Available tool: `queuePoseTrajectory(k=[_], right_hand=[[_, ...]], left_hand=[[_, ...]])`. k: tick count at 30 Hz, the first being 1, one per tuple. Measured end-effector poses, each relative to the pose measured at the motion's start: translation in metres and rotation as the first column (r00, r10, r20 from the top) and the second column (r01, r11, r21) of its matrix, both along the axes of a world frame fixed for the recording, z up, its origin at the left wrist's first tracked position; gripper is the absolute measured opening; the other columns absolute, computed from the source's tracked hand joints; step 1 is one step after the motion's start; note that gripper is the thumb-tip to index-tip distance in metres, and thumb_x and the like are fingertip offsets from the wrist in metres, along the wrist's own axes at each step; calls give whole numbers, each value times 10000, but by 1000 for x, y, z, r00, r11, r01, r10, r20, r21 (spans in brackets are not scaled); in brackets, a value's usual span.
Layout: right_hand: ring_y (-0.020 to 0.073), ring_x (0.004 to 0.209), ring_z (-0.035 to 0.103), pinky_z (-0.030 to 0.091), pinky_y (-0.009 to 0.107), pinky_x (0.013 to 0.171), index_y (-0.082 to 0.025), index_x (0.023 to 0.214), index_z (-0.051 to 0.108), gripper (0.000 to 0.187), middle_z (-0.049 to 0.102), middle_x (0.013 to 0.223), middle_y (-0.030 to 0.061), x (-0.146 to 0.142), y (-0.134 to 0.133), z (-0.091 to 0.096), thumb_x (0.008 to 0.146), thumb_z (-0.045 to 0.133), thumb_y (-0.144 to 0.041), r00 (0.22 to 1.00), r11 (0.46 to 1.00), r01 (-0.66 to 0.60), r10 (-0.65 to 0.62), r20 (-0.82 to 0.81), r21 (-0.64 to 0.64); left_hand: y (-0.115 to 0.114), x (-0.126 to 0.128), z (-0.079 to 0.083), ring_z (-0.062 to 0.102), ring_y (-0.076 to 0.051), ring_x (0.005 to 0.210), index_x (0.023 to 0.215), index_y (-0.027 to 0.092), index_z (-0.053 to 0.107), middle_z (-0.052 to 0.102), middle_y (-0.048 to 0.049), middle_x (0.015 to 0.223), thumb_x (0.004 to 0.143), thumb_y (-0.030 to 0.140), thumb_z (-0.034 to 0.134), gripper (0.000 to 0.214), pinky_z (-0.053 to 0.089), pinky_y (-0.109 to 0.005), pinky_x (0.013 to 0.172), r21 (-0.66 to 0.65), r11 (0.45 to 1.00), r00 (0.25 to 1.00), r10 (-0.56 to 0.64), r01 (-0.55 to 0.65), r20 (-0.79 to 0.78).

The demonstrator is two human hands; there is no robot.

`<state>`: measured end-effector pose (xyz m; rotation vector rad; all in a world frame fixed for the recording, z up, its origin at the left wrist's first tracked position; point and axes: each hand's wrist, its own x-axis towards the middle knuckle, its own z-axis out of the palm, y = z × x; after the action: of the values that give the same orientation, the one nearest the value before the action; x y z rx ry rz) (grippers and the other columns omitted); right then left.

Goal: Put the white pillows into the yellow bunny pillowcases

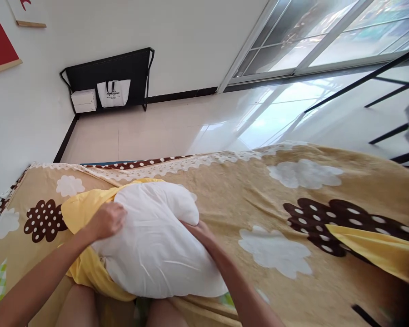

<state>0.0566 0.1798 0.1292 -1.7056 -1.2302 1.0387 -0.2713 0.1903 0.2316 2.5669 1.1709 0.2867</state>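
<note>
A white pillow (pixel 153 240) lies on the bed, part way inside a yellow pillowcase (pixel 78 213) that bunches around its left and lower sides. My left hand (pixel 107 220) is closed on the yellow pillowcase at the pillow's left edge. My right hand (pixel 196 229) presses against the pillow's right side, its fingers tucked under a fold of the pillow. Both forearms reach in from the bottom of the view.
The bed is covered by a tan sheet (pixel 245 200) with white and brown flower shapes. A second yellow cloth (pixel 378 250) lies at the right. Beyond the bed are a pale tiled floor, a black rack (pixel 109 72) with a white bag, and large windows.
</note>
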Motion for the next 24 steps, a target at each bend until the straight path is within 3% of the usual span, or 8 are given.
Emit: queuePoseTrajectory(k=[3, 9, 11, 14, 17, 20, 22, 24], right_hand=[[312, 974, 673, 546, 417, 835, -183, 951, 682, 424, 721, 1055, 136, -28, -22, 10, 674, 641, -502, 997, 1000, -24, 25, -66, 7], [234, 803, 650, 527, 336, 728, -187, 979, 659, 358, 729, 900, 55, -83, -46, 81, 722, 623, -433, 958, 940, -285, 285, 27, 186], [214, 756, 637, 508, 320, 713, -196, 880, 658, 236, 722, 846, 47, -102, -45, 98, 729, 616, -371, 922, 905, -385, 371, 108, 178], [232, 798, 640, 489, 327, 741, -197, 818, 653, 157, 718, 867, 69, -122, -47, 110, 723, 632, -320, 858, 874, -474, 429, 284, 112], [266, 928, 638, 473, 369, 867, -183, 972, 675, 297, 709, 963, 96, -121, -62, 111, 729, 671, -354, 751, 805, -588, 507, 424, 81], [300, 1178, 562, 413, 426, 1017, -231, 1350, 532, 684, 610, 1282, 130, -86, -90, 93, 704, 705, -375, 665, 750, -651, 490, 564, 115], [356, 1344, 426, 369, 509, 1058, -309, 1478, 379, 904, 426, 1494, 127, -49, -111, 70, 647, 732, -351, 651, 809, -574, 356, 671, 127], [420, 1386, 353, 359, 594, 1034, -352, 1462, 407, 941, 369, 1534, 117, -8, -132, 44, 586, 751, -332, 644, 902, -423, 228, 731, 91]], left_hand=[[36, 15, 11, 497, -215, 1301, 1305, 174, 544, 567, -118, 1364, 926, 294, 490, 401, 431, -385, 1073, 64, 990, 981, 113, -124, 157], [43, 66, 43, 355, -292, 1415, 1520, 183, 236, 345, -137, 1548, 809, 604, 624, 913, 350, -443, 1137, -81, 996, 974, -2, 21, 229], [42, 75, 52, 424, -305, 1365, 1487, 199, 310, 411, -130, 1511, 762, 621, 662, 909, 360, -457, 1116, -79, 995, 977, -46, 63, 207], [40, 72, 54, 537, -279, 1247, 1291, 224, 549, 597, -85, 1342, 775, 486, 685, 594, 369, -434, 1079, -85, 988, 984, -116, 129, 137], [33, 57, 43, 625, -237, 1085, 1110, 219, 651, 707, -48, 1123, 801, 328, 639, 327, 407, -390, 997, -110, 990, 996, -94, 93, -6], [23, 41, 25, 667, -204, 897, 1022, 210, 683, 740, -24, 938, 819, 288, 599, 234, 435, -347, 911, -134, 991, 987, -42, 21, -155], [18, 32, 15, 661, -181, 810, 959, 222, 703, 739, -3, 846, 821, 275, 592, 185, 441, -312, 864, -163, 987, 980, -40, 8, -195], [15, 25, 10, 647, -168, 770, 930, 236, 716, 732, 10, 795, 815, 268, 597, 169, 442, -284, 826, -166, 986, 981, -17, -16, -195]])
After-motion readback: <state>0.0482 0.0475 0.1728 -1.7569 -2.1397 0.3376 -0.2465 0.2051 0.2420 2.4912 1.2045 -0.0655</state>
